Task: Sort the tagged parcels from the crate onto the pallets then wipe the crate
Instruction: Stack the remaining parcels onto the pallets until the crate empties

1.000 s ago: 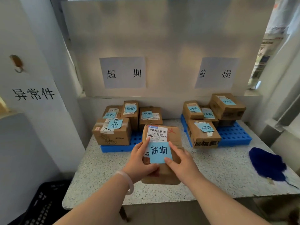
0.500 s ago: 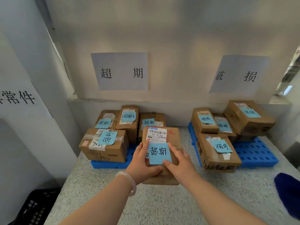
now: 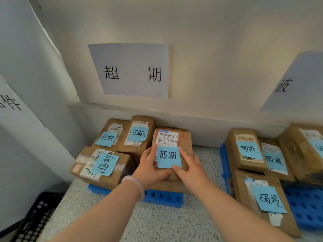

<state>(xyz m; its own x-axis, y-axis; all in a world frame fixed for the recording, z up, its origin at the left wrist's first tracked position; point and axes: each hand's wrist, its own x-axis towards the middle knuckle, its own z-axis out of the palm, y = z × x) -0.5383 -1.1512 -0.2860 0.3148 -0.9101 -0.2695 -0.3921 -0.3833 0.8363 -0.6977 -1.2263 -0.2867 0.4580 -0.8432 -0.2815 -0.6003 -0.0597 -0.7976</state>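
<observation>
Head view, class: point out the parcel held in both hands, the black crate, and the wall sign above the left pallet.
held parcel (image 3: 183, 138): head view, bare cardboard right of its shipping label.
black crate (image 3: 37, 219): head view, lattice wall at lower left.
wall sign (image 3: 132, 56): head view, blank paper above the characters.

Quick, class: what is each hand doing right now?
Left hand: closed on the tagged parcel.
Right hand: closed on the same parcel.
</observation>
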